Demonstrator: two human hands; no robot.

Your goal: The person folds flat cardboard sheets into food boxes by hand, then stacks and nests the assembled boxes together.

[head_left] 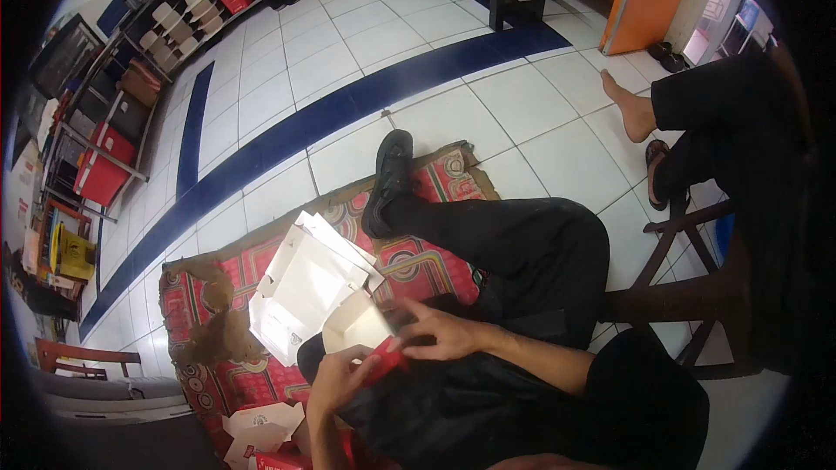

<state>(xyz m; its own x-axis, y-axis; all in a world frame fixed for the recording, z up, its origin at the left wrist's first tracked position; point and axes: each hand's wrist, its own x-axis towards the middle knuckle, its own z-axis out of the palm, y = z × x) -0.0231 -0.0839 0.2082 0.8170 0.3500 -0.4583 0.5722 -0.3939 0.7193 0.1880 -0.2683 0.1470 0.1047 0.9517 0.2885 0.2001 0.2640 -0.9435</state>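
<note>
A small cardboard box (355, 324), white inside and red outside, sits tilted over my lap with its walls partly raised. My left hand (341, 376) grips its near side, thumb on top by the red flap (381, 362). At the box's right edge, my right hand (444, 332) has its fingers bent around the wall and flap; motion blurs the fingertips a little. Beyond the box, a stack of flat white box blanks (300, 283) lies on the mat. More red and white box pieces (261, 426) lie near my left forearm, partly cut off by the frame.
A torn red patterned mat (205, 292) covers the tiled floor under my outstretched leg. Another person's bare foot (631, 109) and a wooden chair (688, 300) are at the right. Shelves with a red crate (106, 165) and stacked white boxes (178, 30) stand at the left.
</note>
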